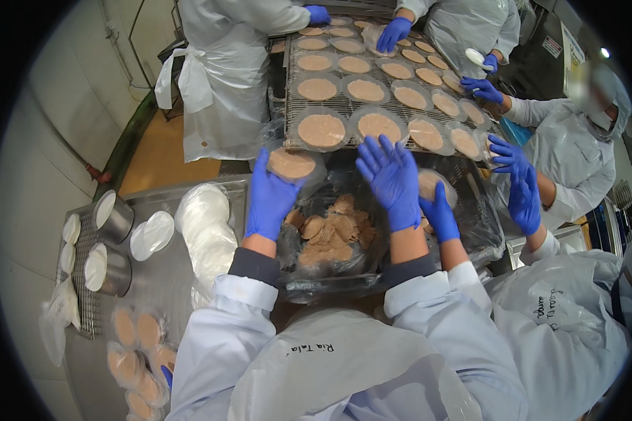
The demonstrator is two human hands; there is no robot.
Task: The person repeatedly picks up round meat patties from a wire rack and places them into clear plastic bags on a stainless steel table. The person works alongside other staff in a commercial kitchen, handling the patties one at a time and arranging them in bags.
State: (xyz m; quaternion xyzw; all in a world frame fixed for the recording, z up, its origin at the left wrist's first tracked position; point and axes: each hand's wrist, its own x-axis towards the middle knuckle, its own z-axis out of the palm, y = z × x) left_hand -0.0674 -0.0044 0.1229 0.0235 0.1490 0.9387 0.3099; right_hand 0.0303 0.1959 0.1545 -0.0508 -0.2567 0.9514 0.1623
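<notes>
My left hand [270,201], in a blue glove, is closed on the edge of a round, flat pinkish-tan patty [292,163] that lies on a clear film disc. It holds the patty just off the near end of the wire conveyor belt [344,78]. My right hand [390,184], gloved in blue too, is spread with nothing in it. Its fingertips are right at a patty on film [379,127] at the belt's end; whether they touch it I cannot tell. Below and between my hands, a plastic-lined bin holds broken meat pieces [336,228].
At my right, a co-worker's gloved hand [440,214] holds another patty [435,188]. Other workers stand along both belt sides. The steel table [168,281] at left carries stacked white film discs [207,224], metal canisters [114,216] and several filmed patties [137,365].
</notes>
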